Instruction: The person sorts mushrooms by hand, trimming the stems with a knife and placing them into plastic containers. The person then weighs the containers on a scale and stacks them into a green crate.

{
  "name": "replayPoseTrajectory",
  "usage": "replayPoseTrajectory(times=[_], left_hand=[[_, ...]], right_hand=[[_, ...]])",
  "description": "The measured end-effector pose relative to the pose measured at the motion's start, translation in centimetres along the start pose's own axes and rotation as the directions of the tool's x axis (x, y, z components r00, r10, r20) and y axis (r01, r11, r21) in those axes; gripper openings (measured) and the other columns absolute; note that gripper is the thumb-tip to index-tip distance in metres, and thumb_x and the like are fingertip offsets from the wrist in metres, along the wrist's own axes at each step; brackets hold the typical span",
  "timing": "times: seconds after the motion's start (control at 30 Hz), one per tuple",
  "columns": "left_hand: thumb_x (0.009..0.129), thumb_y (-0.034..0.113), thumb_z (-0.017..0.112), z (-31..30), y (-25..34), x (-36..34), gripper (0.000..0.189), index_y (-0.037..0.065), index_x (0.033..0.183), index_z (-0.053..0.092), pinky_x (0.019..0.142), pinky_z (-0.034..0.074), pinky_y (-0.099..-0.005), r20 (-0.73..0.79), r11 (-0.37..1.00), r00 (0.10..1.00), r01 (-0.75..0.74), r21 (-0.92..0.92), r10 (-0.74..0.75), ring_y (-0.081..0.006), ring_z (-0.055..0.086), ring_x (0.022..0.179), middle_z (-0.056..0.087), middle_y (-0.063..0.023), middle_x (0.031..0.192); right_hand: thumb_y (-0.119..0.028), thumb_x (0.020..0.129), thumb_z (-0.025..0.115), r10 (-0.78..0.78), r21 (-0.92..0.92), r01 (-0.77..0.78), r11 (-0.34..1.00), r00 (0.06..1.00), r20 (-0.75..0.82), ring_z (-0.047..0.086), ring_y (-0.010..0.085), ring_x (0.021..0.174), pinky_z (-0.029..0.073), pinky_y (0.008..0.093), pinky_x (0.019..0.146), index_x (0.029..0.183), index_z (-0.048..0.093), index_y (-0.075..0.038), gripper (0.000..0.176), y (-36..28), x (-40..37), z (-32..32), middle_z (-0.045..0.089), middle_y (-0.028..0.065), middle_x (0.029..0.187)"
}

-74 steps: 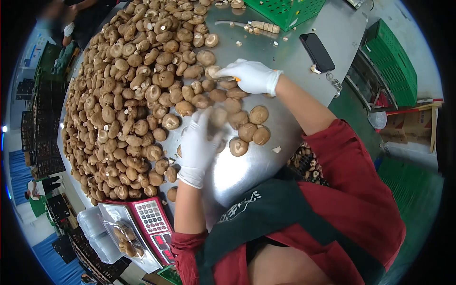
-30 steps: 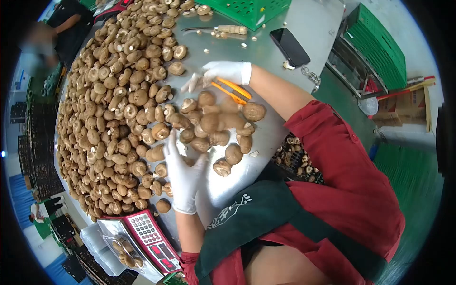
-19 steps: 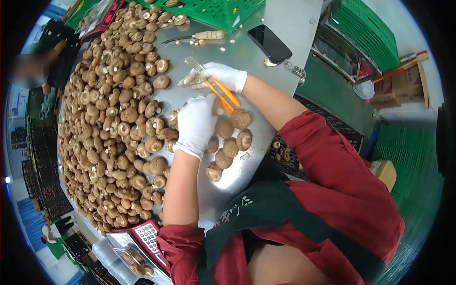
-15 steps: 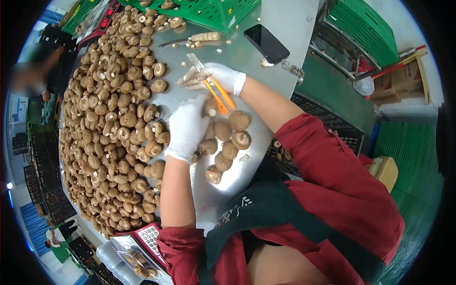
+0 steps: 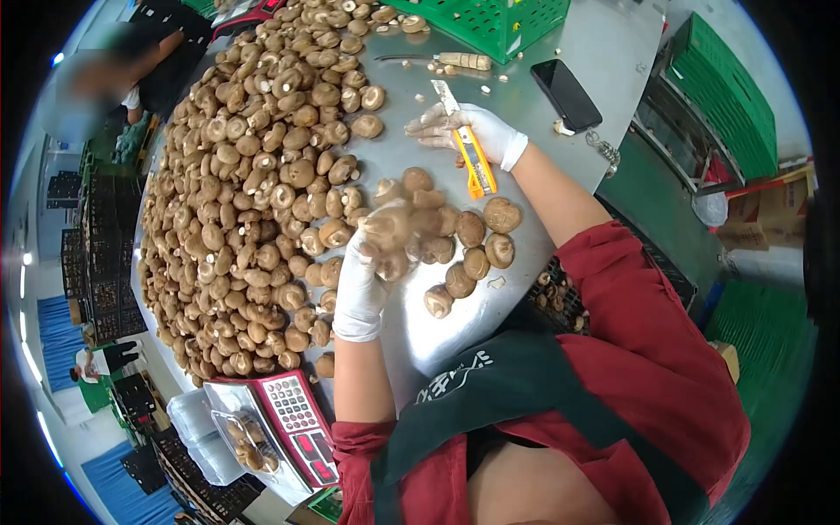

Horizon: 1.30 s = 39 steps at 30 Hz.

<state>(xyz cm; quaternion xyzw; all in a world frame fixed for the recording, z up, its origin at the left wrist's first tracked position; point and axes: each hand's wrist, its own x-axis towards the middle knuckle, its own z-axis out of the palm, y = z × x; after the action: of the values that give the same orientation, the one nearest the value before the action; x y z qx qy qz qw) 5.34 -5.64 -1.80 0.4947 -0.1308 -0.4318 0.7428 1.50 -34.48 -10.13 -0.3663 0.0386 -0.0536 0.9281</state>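
My left hand (image 5: 361, 302), in a white glove, is closed around a few brown shiitake mushrooms (image 5: 385, 229) beside the large pile. Motion blurs them, and its fingertips are partly hidden. My right hand (image 5: 477, 131), also gloved, holds an orange utility knife (image 5: 475, 162) against the palm, its long blade extended and pointing away from me. The right fingers stretch toward the pile. Between my hands and my body lie several loose mushrooms (image 5: 471, 229) on the metal table (image 5: 420, 337). A small pale scrap lies near them.
A big mushroom pile (image 5: 254, 192) covers the table's left side. Farther back are a wooden-handled knife (image 5: 464, 60), a green crate (image 5: 499, 26) and a phone (image 5: 567, 94). A red scale (image 5: 293, 411) holds packed mushrooms at the near left. Another person (image 5: 149, 61) stands across the table.
The view has shifted, so the table appears farther right. My left hand has drawn back from the knife toward the pile and now shows mushrooms in it. My right hand keeps the knife.
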Motion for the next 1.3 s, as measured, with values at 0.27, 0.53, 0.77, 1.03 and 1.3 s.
replayPoseTrajectory(times=[0.27, 0.53, 0.77, 1.03, 1.3], left_hand=[[0.085, 0.044, 0.074, 0.5, 1.1, -2.8, 0.072, 0.0, 0.136, 0.05, 0.051, 0.032, -0.017, 0.041, 0.992, 0.998, -0.052, 0.117, 0.048, -0.0028, 0.044, 0.06, 0.063, -0.0026, 0.095], [0.072, 0.051, 0.083, 0.5, 1.2, -4.9, 0.082, -0.006, 0.125, 0.057, 0.058, 0.042, -0.018, -0.036, 0.96, 0.997, -0.053, 0.276, 0.066, -0.0055, 0.056, 0.07, 0.068, -0.0074, 0.096], [0.071, 0.035, 0.088, 0.6, 1.9, -5.7, 0.071, -0.002, 0.124, 0.061, 0.076, 0.05, -0.0212, -0.059, 0.943, 0.996, 0.08, 0.322, -0.064, -0.0082, 0.06, 0.09, 0.065, -0.0024, 0.105], [0.089, 0.025, 0.065, -1.6, 0.6, -7.7, 0.051, 0.002, 0.132, 0.049, 0.075, 0.051, -0.0251, -0.045, 0.941, 0.997, 0.073, 0.331, -0.062, -0.0183, 0.064, 0.093, 0.062, -0.011, 0.114], [0.089, 0.02, 0.064, -4.3, -1.6, -11.3, 0.061, 0.003, 0.142, 0.038, 0.078, 0.056, -0.032, -0.096, 0.992, 0.992, 0.089, 0.089, -0.08, -0.0258, 0.065, 0.095, 0.057, -0.0185, 0.123]], right_hand=[[-0.009, 0.092, 0.047, 0.084, -0.814, -0.118, 0.569, 0.993, -0.085, 0.056, 0.0129, 0.063, 0.05, 0.0311, 0.06, 0.116, 0.062, -0.01, 0.029, -5.5, -4.5, 12.5, 0.068, 0.0085, 0.081], [-0.011, 0.07, 0.072, -0.062, -0.896, 0.317, -0.312, 0.934, 0.352, 0.069, 0.0276, 0.069, 0.055, 0.0376, 0.059, 0.132, 0.053, -0.012, 0.065, -0.4, -9.6, 17.1, 0.069, 0.0108, 0.085], [-0.013, 0.077, 0.065, -0.092, -0.926, 0.158, -0.342, 0.975, 0.2, 0.067, 0.0323, 0.064, 0.054, 0.0437, 0.055, 0.128, 0.053, -0.012, 0.053, 0.2, -9.3, 16.3, 0.068, 0.0132, 0.074], [-0.007, 0.082, 0.058, -0.278, -0.973, -0.217, 0.079, 0.933, -0.23, 0.067, 0.0239, 0.08, 0.052, 0.0352, 0.077, 0.119, 0.062, -0.006, 0.037, -4.7, -9.3, 3.4, 0.067, 0.0138, 0.083], [-0.019, 0.081, 0.072, -0.04, -0.999, 0.01, 0.054, 0.999, 0.008, 0.062, 0.0252, 0.104, 0.049, 0.0343, 0.094, 0.129, 0.056, -0.003, 0.053, -2.7, -15.4, 5.3, 0.06, 0.012, 0.114]])
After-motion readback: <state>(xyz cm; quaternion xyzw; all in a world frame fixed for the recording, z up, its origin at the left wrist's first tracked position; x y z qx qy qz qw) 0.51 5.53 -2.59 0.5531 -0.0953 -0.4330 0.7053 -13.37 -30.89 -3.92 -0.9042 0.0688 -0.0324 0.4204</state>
